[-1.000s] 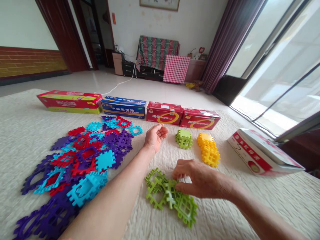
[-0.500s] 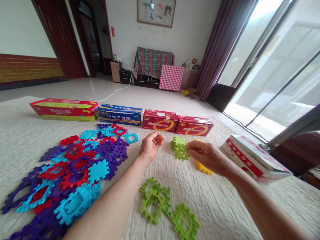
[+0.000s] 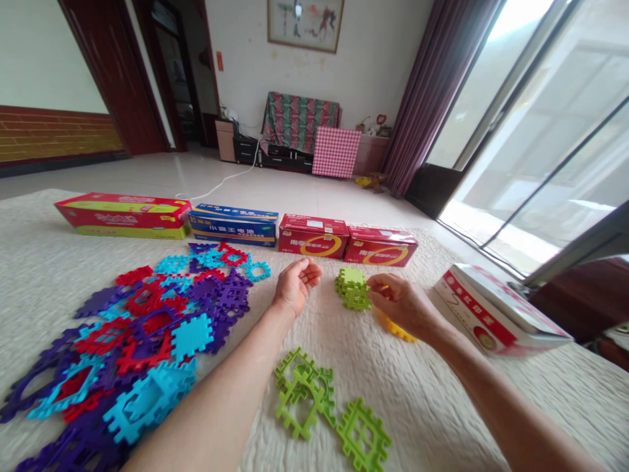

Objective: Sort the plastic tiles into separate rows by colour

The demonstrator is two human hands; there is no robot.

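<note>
My right hand (image 3: 399,298) is at the right side of a small stack of light green interlocking plastic tiles (image 3: 352,276). Its thumb and fingers pinch the edge of a green tile (image 3: 358,299) at the stack's near side. To the left, my left hand (image 3: 297,286) is held above the mat with fingers loosely curled and nothing in it. Yellow tiles (image 3: 400,330) lie partly hidden under my right hand. Closer to me are several loose green tiles, among them a window-shaped green tile (image 3: 364,434) and an overlapping green frame (image 3: 298,410).
A large pile of purple, red and blue tiles (image 3: 192,335) spreads over the left of the cream mat (image 3: 432,419). Behind stand a long red box (image 3: 125,216), a blue box (image 3: 233,226) and two red boxes (image 3: 313,237). A white-and-red carton (image 3: 496,311) sits at right.
My right hand has shifted slightly, and the green tile it pinches has moved up a little against the stack. My left hand has stayed nearly still.
</note>
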